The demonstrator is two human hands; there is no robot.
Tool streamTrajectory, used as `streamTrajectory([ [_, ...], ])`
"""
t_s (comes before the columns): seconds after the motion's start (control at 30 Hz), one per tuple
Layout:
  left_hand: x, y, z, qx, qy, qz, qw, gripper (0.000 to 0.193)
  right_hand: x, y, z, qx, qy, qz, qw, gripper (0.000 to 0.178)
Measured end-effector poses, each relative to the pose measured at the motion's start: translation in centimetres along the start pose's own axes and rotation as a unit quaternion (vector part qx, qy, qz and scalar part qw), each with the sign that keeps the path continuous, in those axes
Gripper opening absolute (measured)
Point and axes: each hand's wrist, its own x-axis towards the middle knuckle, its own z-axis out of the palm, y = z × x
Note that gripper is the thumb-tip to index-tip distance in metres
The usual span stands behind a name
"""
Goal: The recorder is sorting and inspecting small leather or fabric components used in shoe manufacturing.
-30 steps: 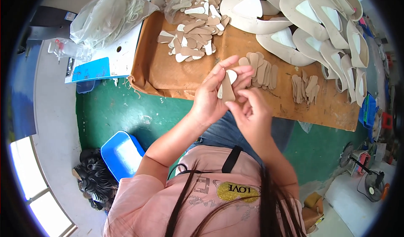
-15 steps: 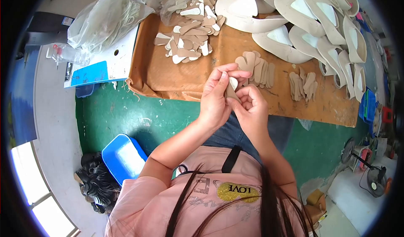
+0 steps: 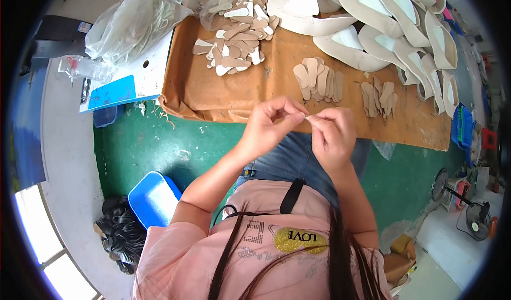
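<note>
Two hands meet over the lap, just short of the table's near edge, with a slim tan tongue-shaped piece (image 3: 307, 116) between them. The left hand (image 3: 271, 125) has thumb and forefinger pinched on it, and the right hand (image 3: 336, 135) seems clamped on its other end. Only a sliver shows edge-on; the fingers hide the rest, so its face and any layers cannot be told.

With so little of it gripped, the piece could slip from the fingertips onto the jeans (image 3: 274, 159) or the green floor (image 3: 183, 140). Uneven pulling or twisting between the two pinches might crease it, as it looks thin.

Beyond the hands, an overlapping row of tan pieces (image 3: 314, 79) lies near the edge of the brown table cover (image 3: 213, 95); a brushing knuckle could spread it. A smaller cluster of strips (image 3: 379, 99) lies to its right. Farther back are a loose heap of tan and white pieces (image 3: 237, 44) and stacked beige shoe uppers (image 3: 391, 28), which crowd the far right. A clear plastic bag (image 3: 130, 31) bulges at left. Down on the floor stands a blue bin (image 3: 173, 188), beside dark bundled parts (image 3: 122, 231).
</note>
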Motion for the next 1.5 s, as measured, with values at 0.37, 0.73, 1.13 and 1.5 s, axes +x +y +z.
streamTrajectory([
  [0.37,0.6,0.2,-5.7,-0.087,0.181,-0.010,0.980,0.024,-0.9,-0.1,-6.7,0.027,0.002,0.117,0.993,0.004],
  [0.73,0.4,-1.1,0.3,-0.204,0.068,-0.081,0.973,0.010,1.2,13.6,-11.3,0.078,-0.064,0.409,0.907,0.017],
  [1.13,0.0,-1.3,1.3,-0.055,0.058,-0.047,0.996,0.027,-2.6,3.8,-4.8,0.066,0.012,0.266,0.962,0.004],
  [1.5,0.4,-1.2,1.4,-0.024,0.082,-0.050,0.995,0.015,0.9,2.4,-0.3,0.341,-0.073,0.379,0.857,0.005],
])
